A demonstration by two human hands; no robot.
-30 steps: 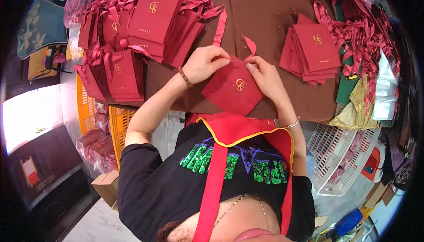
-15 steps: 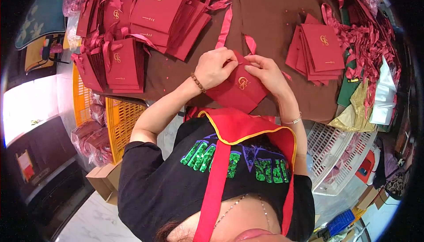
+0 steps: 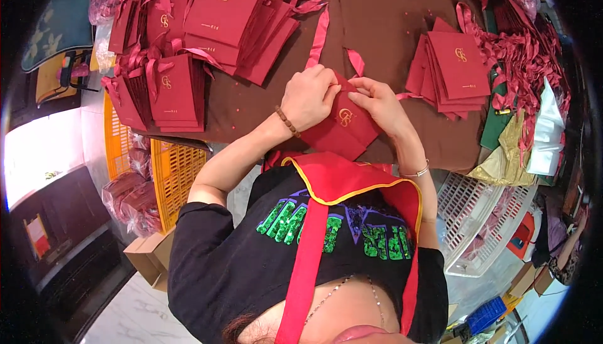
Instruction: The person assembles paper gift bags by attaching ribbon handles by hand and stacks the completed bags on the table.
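A dark red paper gift bag (image 3: 344, 127) with a gold emblem lies slanted at the table's near edge, between both hands. My left hand (image 3: 309, 98), a beaded bracelet at its wrist, pinches the bag's top edge with closed fingers. Against the same edge, my right hand (image 3: 379, 105) has thumb and forefinger closed on the bag. Pink ribbon (image 3: 355, 63) sticks out beyond the fingers, and another length (image 3: 319, 39) runs up from the left hand. What exactly sits between the fingertips is hidden.
Finished-looking red bags with ribbon handles (image 3: 226, 11) stand in stacks at the left. More bags (image 3: 458, 68) lie piled at the right, beside a heap of ribbons (image 3: 534, 68). A yellow crate (image 3: 173, 177) and a white crate (image 3: 480, 218) stand below the brown-covered table (image 3: 377, 14).
My left hand has shifted slightly, its wrist turning a little. A ribbon end by my right hand now points toward the right-hand pile. The bag stays almost in place.
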